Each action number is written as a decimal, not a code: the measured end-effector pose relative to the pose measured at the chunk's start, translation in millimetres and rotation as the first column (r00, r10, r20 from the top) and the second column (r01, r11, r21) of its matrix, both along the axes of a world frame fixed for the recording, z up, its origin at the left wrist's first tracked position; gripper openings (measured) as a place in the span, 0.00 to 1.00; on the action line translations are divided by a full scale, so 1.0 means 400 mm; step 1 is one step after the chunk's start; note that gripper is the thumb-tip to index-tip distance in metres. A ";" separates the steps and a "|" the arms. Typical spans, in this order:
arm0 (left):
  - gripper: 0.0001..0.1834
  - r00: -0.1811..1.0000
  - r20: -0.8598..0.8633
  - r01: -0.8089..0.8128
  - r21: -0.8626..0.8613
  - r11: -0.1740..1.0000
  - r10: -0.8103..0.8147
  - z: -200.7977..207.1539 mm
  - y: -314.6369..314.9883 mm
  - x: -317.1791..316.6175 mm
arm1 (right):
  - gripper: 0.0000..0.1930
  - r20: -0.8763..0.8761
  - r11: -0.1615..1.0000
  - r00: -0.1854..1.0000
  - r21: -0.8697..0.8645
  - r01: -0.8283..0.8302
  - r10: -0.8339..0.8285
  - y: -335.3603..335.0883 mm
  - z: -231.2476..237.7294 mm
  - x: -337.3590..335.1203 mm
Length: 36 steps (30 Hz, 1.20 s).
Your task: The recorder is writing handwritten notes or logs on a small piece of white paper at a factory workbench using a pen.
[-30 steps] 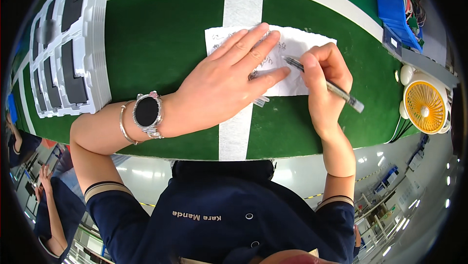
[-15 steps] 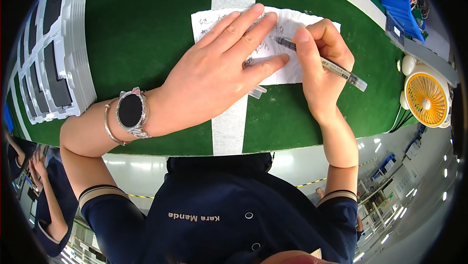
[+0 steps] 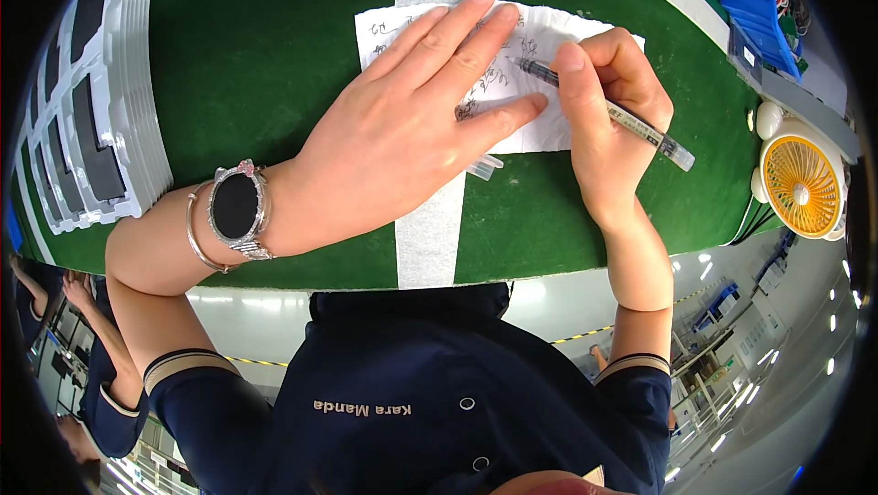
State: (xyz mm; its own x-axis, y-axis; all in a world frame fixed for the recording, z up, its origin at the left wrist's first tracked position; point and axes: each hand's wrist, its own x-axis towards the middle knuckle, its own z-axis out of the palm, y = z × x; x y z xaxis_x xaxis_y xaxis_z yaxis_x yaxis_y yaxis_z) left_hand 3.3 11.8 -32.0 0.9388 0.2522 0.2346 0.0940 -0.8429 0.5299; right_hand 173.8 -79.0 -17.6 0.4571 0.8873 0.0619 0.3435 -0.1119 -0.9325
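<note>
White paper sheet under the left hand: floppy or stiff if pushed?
Likely floppy and light: the white paper sheet looks thin, with a ragged, wavy edge. It would probably slide or crumple on the green mat; the left hand lies flat on it while the right hand writes with a pen.

white tray stack (image 3: 110,129) left | yellow desk fan (image 3: 803,186) right | blue bin (image 3: 759,1) far right
</note>
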 end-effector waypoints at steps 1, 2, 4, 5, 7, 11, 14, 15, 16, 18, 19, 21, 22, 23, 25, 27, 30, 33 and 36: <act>0.33 1.000 -0.001 0.000 0.003 1.000 0.000 0.000 0.000 0.000 | 0.10 0.007 1.000 1.000 0.006 -0.002 0.002 -0.001 -0.002 0.001; 0.33 1.000 -0.002 -0.002 0.006 1.000 0.002 0.000 0.000 -0.001 | 0.10 0.024 1.000 1.000 0.001 0.001 -0.001 -0.001 -0.003 0.000; 0.33 1.000 -0.004 -0.004 0.006 1.000 0.004 0.000 -0.001 -0.001 | 0.10 0.058 1.000 0.998 -0.008 0.007 -0.006 -0.002 -0.004 -0.001; 0.33 1.000 -0.005 -0.004 0.005 1.000 0.004 0.000 -0.001 -0.001 | 0.10 0.055 1.000 0.998 -0.011 0.008 -0.007 -0.002 -0.004 -0.001; 0.33 1.000 -0.007 -0.004 -0.004 1.000 0.004 -0.001 -0.001 -0.001 | 0.10 0.049 1.000 0.999 -0.015 0.010 -0.009 -0.004 -0.005 -0.001; 0.33 1.000 -0.007 -0.003 -0.019 1.000 0.003 0.000 0.000 -0.001 | 0.10 0.055 1.000 0.998 -0.014 -0.005 0.006 -0.009 -0.003 0.002; 0.33 1.000 -0.010 -0.006 -0.022 1.000 0.005 0.000 -0.001 -0.001 | 0.10 0.031 1.000 1.000 -0.006 -0.004 0.004 -0.009 -0.003 0.002; 0.33 1.000 -0.011 -0.007 -0.023 1.000 0.006 0.000 -0.001 -0.001 | 0.10 0.022 1.000 1.000 -0.004 -0.003 0.003 -0.007 -0.001 0.000; 0.33 1.000 -0.010 -0.008 -0.027 1.000 0.008 0.001 -0.001 -0.001 | 0.10 0.013 1.000 1.000 -0.002 -0.002 0.002 -0.006 0.000 -0.001; 0.33 1.000 -0.009 -0.010 -0.036 0.999 0.010 0.001 -0.002 0.000 | 0.11 0.030 1.000 1.000 -0.003 -0.002 0.002 -0.005 -0.005 0.000; 0.33 1.000 -0.010 -0.009 -0.032 0.999 0.008 0.001 -0.001 0.000 | 0.11 0.039 1.000 0.999 -0.004 -0.002 0.002 -0.005 -0.007 0.000; 0.33 1.000 -0.015 -0.007 -0.023 1.000 0.007 0.000 0.000 -0.002 | 0.11 0.039 0.999 0.999 -0.039 -0.020 0.021 -0.008 -0.002 0.004; 0.34 1.000 -0.016 -0.007 -0.015 1.000 0.007 -0.001 0.000 -0.002 | 0.11 0.039 0.998 0.999 -0.057 -0.029 0.031 -0.009 0.000 0.007; 0.34 1.000 -0.017 -0.006 -0.007 1.000 0.006 -0.002 0.000 -0.002 | 0.11 0.014 0.999 1.000 -0.049 -0.023 0.023 -0.011 0.002 0.008; 0.34 1.000 -0.019 -0.003 -0.006 1.000 0.003 -0.001 0.000 -0.003 | 0.11 -0.036 0.999 0.999 -0.035 -0.010 0.008 -0.012 0.003 0.010; 0.35 1.000 -0.023 0.001 -0.018 1.000 -0.002 0.004 0.001 -0.003 | 0.11 -0.042 1.000 0.999 -0.016 0.016 -0.017 -0.007 0.003 0.006; 0.35 1.000 -0.022 0.005 -0.007 1.000 -0.005 0.003 0.001 -0.003 | 0.11 0.011 1.000 1.000 -0.017 0.021 -0.021 -0.004 0.000 0.003; 0.35 1.000 -0.027 0.009 0.004 1.000 -0.009 0.001 0.003 -0.003 | 0.11 0.018 0.999 0.999 -0.031 0.034 -0.034 -0.004 0.002 0.004; 0.35 1.000 -0.027 0.007 0.010 1.000 -0.007 0.001 0.002 -0.002 | 0.11 0.009 0.998 0.999 -0.042 0.040 -0.039 -0.004 0.003 0.003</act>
